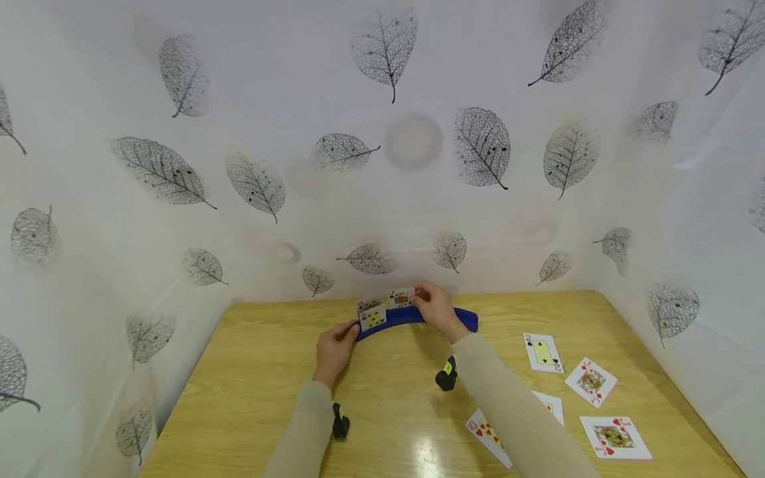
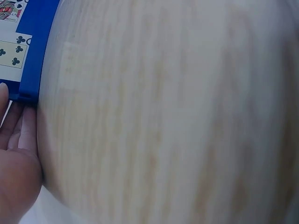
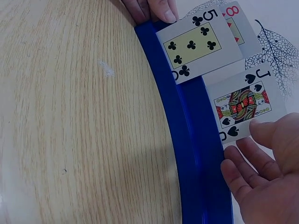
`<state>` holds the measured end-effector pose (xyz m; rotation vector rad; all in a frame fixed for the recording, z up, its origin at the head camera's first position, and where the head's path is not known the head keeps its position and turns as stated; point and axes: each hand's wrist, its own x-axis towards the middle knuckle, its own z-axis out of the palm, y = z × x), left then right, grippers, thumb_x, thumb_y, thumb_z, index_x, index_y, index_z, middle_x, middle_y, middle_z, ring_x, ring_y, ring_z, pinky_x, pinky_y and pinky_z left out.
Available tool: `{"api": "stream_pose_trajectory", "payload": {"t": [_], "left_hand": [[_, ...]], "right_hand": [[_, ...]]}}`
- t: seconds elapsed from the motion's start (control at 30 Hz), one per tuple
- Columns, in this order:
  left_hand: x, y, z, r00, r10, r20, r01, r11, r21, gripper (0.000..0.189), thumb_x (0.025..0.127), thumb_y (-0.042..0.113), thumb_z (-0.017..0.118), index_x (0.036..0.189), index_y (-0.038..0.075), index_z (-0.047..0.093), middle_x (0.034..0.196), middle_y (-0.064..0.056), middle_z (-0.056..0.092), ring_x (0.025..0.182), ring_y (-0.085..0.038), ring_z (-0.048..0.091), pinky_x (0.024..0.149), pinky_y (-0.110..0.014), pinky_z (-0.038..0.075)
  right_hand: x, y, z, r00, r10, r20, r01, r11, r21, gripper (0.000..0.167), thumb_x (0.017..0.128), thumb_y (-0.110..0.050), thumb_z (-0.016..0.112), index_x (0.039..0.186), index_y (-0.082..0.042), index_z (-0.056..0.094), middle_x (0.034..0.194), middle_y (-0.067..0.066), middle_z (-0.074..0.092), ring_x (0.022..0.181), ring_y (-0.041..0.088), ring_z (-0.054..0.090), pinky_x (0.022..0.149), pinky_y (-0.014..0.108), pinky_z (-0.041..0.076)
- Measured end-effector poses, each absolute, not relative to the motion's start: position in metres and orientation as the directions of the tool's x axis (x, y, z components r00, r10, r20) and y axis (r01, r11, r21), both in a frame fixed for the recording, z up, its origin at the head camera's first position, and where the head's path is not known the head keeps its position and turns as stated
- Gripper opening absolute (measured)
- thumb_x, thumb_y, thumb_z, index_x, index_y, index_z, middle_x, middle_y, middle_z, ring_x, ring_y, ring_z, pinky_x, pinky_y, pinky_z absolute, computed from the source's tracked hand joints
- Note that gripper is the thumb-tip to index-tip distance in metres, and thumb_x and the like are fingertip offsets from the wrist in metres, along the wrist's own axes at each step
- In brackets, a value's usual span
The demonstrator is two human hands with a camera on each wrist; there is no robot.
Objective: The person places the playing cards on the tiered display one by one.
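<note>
A curved blue card holder [image 1: 408,317] lies near the table's back edge. My left hand [image 1: 336,348] grips its left end, thumb in front and fingers behind in the left wrist view. Beside that hand a five of clubs [image 3: 191,45] stands in the holder, partly covering a red eight [image 3: 240,35]. My right hand [image 1: 435,307] pinches the right side of a jack of spades [image 3: 245,105] between thumb and fingers. This jack's lower edge is at the holder's back slot, right of the five.
Face up on the right lie a two of spades [image 1: 542,352], a jack of diamonds [image 1: 591,382], a jack of hearts [image 1: 615,437] and a ten of hearts [image 1: 487,435]. My right forearm partly hides another card [image 1: 552,405]. A leaf-patterned white curtain [image 1: 412,199] surrounds the wooden table [image 1: 239,398].
</note>
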<state>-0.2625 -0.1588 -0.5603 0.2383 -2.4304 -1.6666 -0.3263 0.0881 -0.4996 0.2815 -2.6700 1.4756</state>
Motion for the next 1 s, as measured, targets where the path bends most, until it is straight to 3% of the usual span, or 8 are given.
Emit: {"api": "stream_pose_trajectory", "payload": {"t": [0.2,0.7,1.0], "left_hand": [[-0.26,-0.157,-0.56,-0.971,-0.23,0.064,-0.021,0.352,0.936,0.03,0.103,0.024,0.07,0.128,0.009,0.077,0.136,-0.015,0.072,0.135,-0.037,0.063,0.12,-0.054,0.046],[-0.259,-0.155,-0.559,-0.973,-0.218,0.078,-0.005,0.356,0.934,0.03,0.104,0.024,0.069,0.128,0.008,0.077,0.136,-0.016,0.072,0.134,-0.038,0.063,0.119,-0.054,0.047],[-0.261,-0.159,-0.563,-0.97,-0.235,0.063,-0.022,0.343,0.939,0.03,0.103,0.024,0.07,0.128,0.009,0.077,0.136,-0.014,0.072,0.135,-0.037,0.063,0.119,-0.053,0.046]], "right_hand": [[-0.324,0.092,-0.5,-0.987,-0.119,0.106,-0.151,0.487,-0.86,0.033,0.105,-0.011,0.065,0.136,0.002,0.065,0.125,0.025,0.072,0.119,0.04,0.068,0.1,0.05,0.06],[-0.31,0.114,-0.492,-0.978,-0.152,0.141,-0.199,0.496,-0.845,0.034,0.105,-0.013,0.066,0.137,0.0,0.065,0.128,0.023,0.072,0.121,0.04,0.067,0.106,0.053,0.056],[-0.286,0.13,-0.48,-0.955,-0.234,0.18,-0.278,0.514,-0.811,0.035,0.105,-0.019,0.067,0.137,-0.004,0.065,0.123,0.017,0.074,0.112,0.034,0.07,0.097,0.05,0.06]]}}
